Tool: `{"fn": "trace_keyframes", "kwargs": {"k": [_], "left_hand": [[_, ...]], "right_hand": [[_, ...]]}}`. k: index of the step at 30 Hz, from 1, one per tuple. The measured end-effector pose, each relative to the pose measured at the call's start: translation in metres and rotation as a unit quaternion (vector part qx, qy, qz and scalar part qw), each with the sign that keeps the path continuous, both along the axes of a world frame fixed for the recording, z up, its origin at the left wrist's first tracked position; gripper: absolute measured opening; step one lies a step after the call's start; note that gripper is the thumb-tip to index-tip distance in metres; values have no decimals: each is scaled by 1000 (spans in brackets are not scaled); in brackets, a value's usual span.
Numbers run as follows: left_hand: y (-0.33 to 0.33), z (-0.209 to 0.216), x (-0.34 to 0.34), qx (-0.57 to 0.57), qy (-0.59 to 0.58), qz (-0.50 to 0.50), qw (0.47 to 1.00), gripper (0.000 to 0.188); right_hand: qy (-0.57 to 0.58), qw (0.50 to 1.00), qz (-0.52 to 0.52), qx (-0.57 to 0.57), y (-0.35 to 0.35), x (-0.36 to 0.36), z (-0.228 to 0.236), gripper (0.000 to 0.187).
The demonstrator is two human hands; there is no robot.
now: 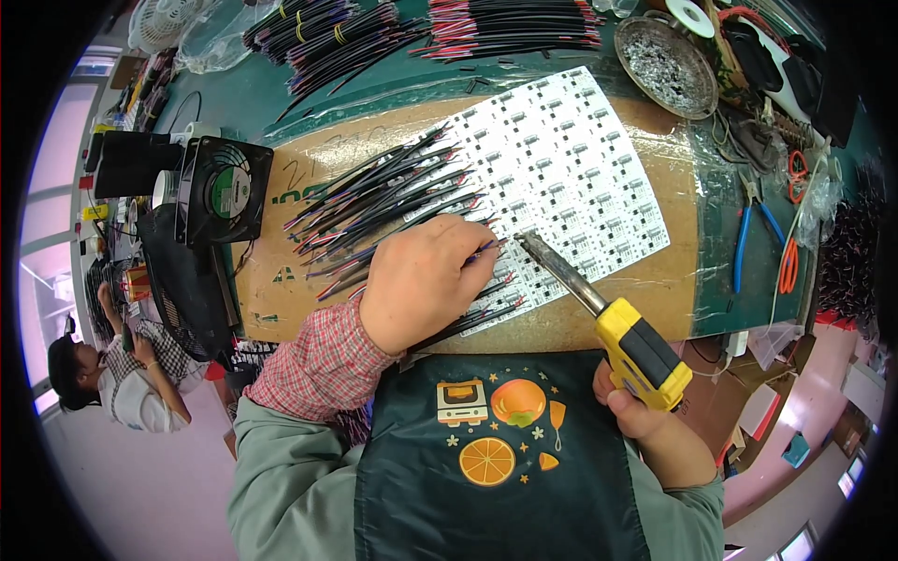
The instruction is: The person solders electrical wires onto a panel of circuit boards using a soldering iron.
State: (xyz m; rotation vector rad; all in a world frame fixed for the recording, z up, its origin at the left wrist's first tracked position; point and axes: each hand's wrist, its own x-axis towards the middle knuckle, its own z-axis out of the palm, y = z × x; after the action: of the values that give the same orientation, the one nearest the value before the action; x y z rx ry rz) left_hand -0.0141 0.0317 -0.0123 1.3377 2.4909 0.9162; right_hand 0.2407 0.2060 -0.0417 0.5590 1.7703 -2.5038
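Note:
My left hand (pixel 416 280) is closed in a pinch on a thin wire (pixel 483 252), whose end reaches the near-left part of a white circuit board panel (pixel 599 122). Rows of small black parts cover this panel. A yellow and black soldering iron (pixel 645 353) is in my right hand (pixel 634 411), fingers wrapped round its handle. Its dark metal tip is over the panel, close to the wire end; I cannot tell whether they touch. Black-sleeved wires (pixel 374 196) with coloured ends lie fanned out along the panel's left side, partly hidden under my left hand.
A cardboard sheet (pixel 673 280) lies under the panel. A black fan (pixel 226 190) stands at left, wire bundles (pixel 514 28) at the back. A metal dish of scraps (pixel 666 67) and blue-handled pliers (pixel 756 224) are on the right. Another person (pixel 131 374) works farther left.

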Motion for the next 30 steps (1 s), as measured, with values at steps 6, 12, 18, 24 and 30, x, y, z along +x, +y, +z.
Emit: {"fn": "trace_keyframes", "kwargs": {"k": [6, 12, 18, 24, 30], "left_hand": [[2, 6, -7, -17, -74, -10, 997, 9], [1, 6, -6, -27, -55, -16, 998, 8], [2, 3, -5, -23, -43, -16, 999, 6], [2, 4, -5, -14, -46, -15, 999, 6], [3, 18, -3, -23, -122, 12, 992, 14]], "right_hand": [[-11, 1000, -6, 9, -1, 1, 1, 25], [-20, 1000, -10, -2, -2, 1, 0, 29], [-10, 998, 20, 54, -2, 2, -3, 32], [-20, 999, -19, -46, -2, 0, 2, 33], [59, 993, 75, 72, 4, -7, 0, 47]]}}
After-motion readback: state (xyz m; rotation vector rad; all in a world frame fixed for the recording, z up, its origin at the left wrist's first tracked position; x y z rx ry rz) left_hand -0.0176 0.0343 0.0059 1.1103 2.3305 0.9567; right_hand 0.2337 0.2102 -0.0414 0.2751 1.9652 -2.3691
